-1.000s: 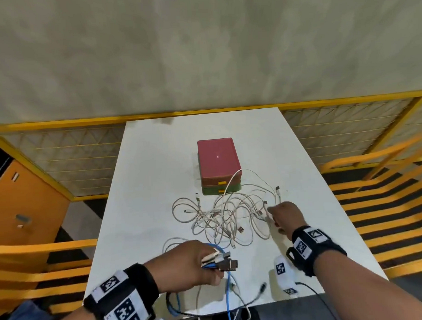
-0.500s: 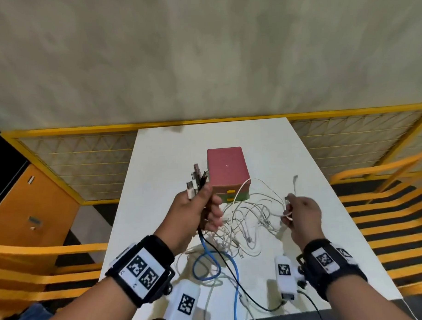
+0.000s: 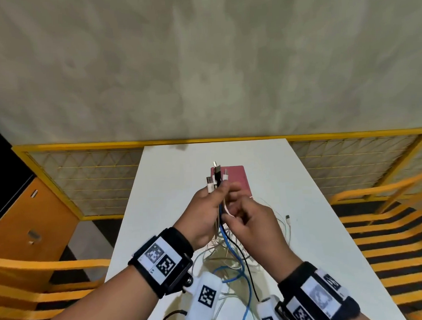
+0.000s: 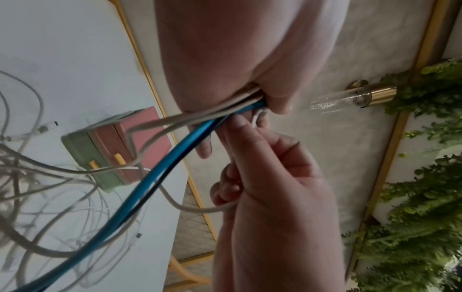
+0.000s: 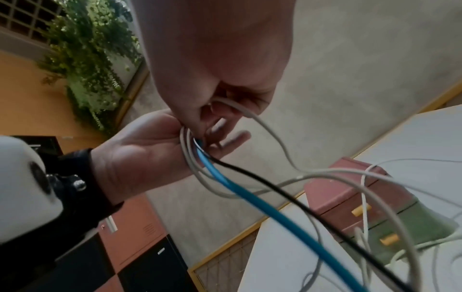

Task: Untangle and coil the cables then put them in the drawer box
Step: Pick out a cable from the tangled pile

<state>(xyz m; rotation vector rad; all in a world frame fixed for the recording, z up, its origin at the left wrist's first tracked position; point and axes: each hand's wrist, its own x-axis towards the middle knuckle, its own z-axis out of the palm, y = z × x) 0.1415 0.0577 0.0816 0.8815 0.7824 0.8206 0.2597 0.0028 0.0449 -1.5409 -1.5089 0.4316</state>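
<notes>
Above the white table (image 3: 163, 185), seen from the head camera, the left hand (image 3: 204, 215) is raised with its fingers curled round a bunch of cables (image 3: 221, 221), their plugs (image 3: 216, 177) sticking up out of the fist. A blue cable (image 3: 232, 250) and a black cable (image 3: 247, 264) hang from the fist down to the tangle of white cables (image 3: 223, 255) on the table. The right hand (image 3: 253, 223) is right against the left, fingers curled, pinching a white cable (image 3: 227, 210) just below the left fist. The drawer box (image 3: 239, 180), pink on top, stands on the table behind the hands, partly hidden by them. One loose plug (image 3: 288, 217) lies on the table to the right.

From the left wrist, the left hand (image 4: 237, 59) grips the blue cable (image 4: 175, 154) and several white ones where they leave the fist. The right hand (image 4: 270, 177) comes up from below, fingertips touching the bunch, with a white cable (image 4: 195, 207) running into its curled fingers. The drawer box (image 4: 112, 148) sits shut on the table (image 4: 62, 49), pink above green, with two yellow handles and white cables draped across its front.

From the right wrist, the right hand (image 5: 215, 69) has fingers bent round a white cable (image 5: 262, 122). The left hand (image 5: 150, 154) holds the blue cable (image 5: 250, 197), the black cable (image 5: 275, 193) and white strands. The drawer box (image 5: 350, 189) stands on the table (image 5: 425, 138) at the right.
</notes>
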